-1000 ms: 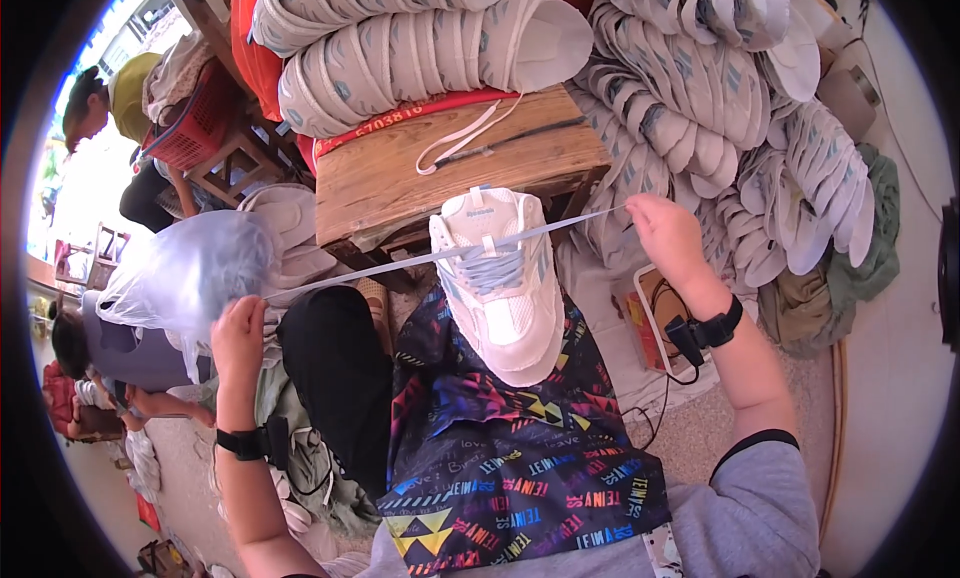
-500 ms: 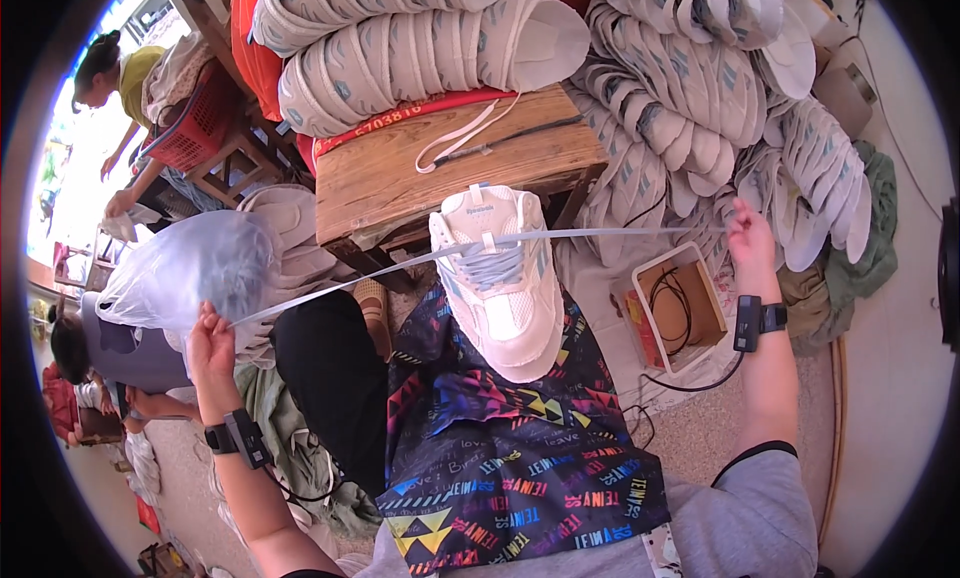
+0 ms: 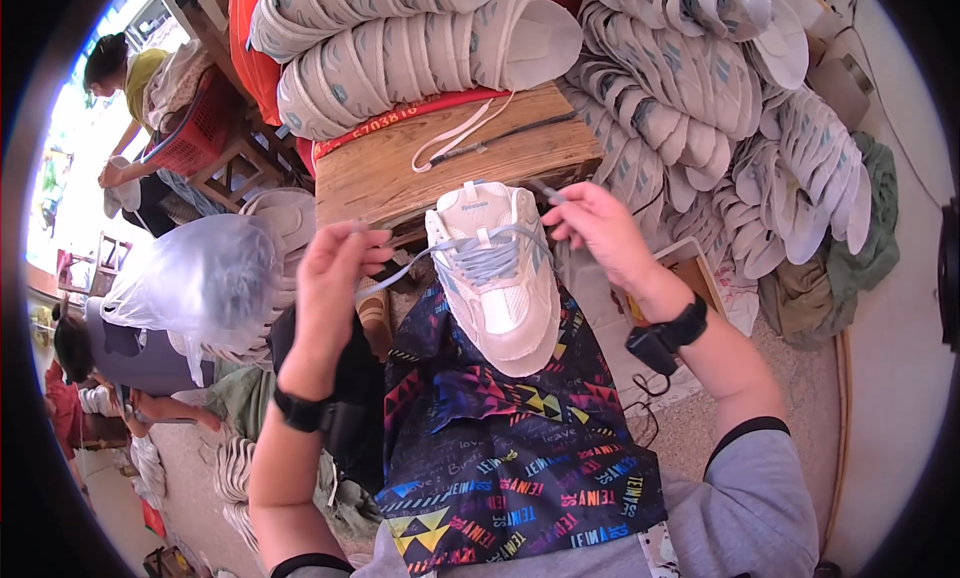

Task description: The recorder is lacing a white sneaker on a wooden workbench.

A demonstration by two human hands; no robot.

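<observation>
A white and beige sneaker upper [image 3: 508, 313] lies toe toward me on the dark patterned apron [image 3: 520, 458] over my lap. Its light blue-grey shoelace [image 3: 487, 261] zigzags across the tongue. My left hand [image 3: 338, 268], left of the upper, pinches one length of lace that sags back to the eyelets. To the right of the upper, my right hand [image 3: 597, 228] is closed on the other end of the lace, its tip sticking out past the fingers.
A wooden table [image 3: 460, 158] stands just beyond, bearing rows of stacked uppers [image 3: 420, 58] and a loose pale lace. More uppers [image 3: 670, 78] are piled at right, above a white bin [image 3: 690, 268]. A clear plastic bag [image 3: 205, 273] sits at left; co-workers are farther left.
Both hands have come inward from wide apart toward the upper. The lace, stretched taut across it before, now hangs slack at the left and runs through the top eyelets.
</observation>
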